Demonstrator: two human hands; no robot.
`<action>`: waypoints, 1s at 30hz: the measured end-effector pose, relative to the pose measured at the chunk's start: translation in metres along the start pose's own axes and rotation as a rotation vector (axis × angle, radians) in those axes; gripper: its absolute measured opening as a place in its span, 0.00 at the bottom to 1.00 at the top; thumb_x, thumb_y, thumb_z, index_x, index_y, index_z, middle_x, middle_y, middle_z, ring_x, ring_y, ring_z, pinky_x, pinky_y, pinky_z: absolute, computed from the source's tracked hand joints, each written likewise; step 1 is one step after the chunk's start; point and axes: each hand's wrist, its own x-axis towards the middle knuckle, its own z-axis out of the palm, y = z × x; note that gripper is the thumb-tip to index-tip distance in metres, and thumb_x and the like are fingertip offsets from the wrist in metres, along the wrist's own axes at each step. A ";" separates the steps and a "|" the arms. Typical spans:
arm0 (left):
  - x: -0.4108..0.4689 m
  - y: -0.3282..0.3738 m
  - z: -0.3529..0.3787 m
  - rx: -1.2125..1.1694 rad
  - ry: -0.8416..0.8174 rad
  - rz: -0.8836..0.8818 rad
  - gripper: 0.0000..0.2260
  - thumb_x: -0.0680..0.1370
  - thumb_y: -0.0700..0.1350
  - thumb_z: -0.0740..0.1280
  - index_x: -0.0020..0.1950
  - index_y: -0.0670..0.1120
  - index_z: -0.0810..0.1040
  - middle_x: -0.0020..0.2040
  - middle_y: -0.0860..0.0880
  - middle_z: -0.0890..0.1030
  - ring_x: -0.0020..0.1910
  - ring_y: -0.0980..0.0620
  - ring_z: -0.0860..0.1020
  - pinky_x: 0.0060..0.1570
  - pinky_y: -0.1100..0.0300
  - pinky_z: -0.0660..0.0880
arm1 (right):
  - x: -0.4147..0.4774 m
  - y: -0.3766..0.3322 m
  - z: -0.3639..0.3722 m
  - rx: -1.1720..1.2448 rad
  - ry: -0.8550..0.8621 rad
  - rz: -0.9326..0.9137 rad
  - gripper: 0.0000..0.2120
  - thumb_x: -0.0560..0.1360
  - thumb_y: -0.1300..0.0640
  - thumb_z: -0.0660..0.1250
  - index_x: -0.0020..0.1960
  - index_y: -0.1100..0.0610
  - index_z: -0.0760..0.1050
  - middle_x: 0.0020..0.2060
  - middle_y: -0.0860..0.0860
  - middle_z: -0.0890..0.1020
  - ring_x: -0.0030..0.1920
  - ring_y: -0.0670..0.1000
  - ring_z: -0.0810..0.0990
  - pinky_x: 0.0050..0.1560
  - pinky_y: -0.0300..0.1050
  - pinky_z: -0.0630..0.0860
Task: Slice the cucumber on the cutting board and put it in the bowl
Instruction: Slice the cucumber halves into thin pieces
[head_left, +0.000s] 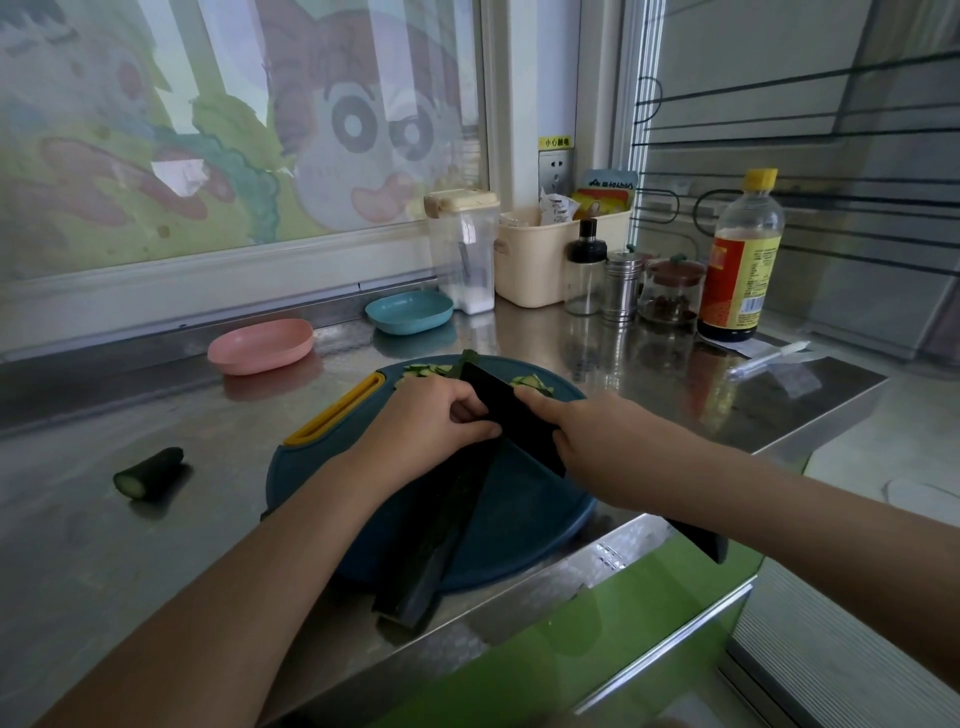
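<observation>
L grip (431, 421) round long dark cucumber (436, 540); R grip (592, 441) clasps flat black knife (498, 405) on round board (519, 530).

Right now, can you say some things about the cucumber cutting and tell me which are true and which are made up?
1. The left hand holds the cucumber on the board. True.
2. The right hand is empty. False: it grips the knife.
3. The slices are in the pink bowl. False: no slices show in it; the slices lie on the board.
4. A cucumber stub lies on the counter, off the board. True.
</observation>
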 end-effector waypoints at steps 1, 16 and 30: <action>-0.001 0.000 0.000 -0.008 0.003 -0.002 0.09 0.71 0.51 0.74 0.48 0.50 0.82 0.41 0.56 0.83 0.39 0.65 0.79 0.36 0.75 0.72 | 0.000 0.001 0.001 0.018 -0.002 0.011 0.31 0.80 0.59 0.53 0.76 0.40 0.44 0.31 0.50 0.68 0.29 0.48 0.68 0.30 0.42 0.69; -0.004 0.001 0.000 -0.040 0.028 0.013 0.07 0.71 0.50 0.74 0.46 0.50 0.82 0.40 0.57 0.81 0.38 0.65 0.78 0.35 0.76 0.70 | -0.017 0.007 -0.009 0.141 0.038 0.043 0.27 0.81 0.58 0.49 0.75 0.37 0.48 0.34 0.50 0.72 0.27 0.47 0.71 0.34 0.44 0.78; -0.004 0.002 0.000 -0.034 0.042 0.020 0.07 0.70 0.50 0.75 0.44 0.50 0.81 0.40 0.57 0.82 0.38 0.65 0.78 0.35 0.75 0.71 | -0.023 0.007 -0.013 0.144 0.043 0.025 0.27 0.81 0.57 0.49 0.75 0.37 0.49 0.33 0.50 0.72 0.27 0.47 0.72 0.33 0.45 0.78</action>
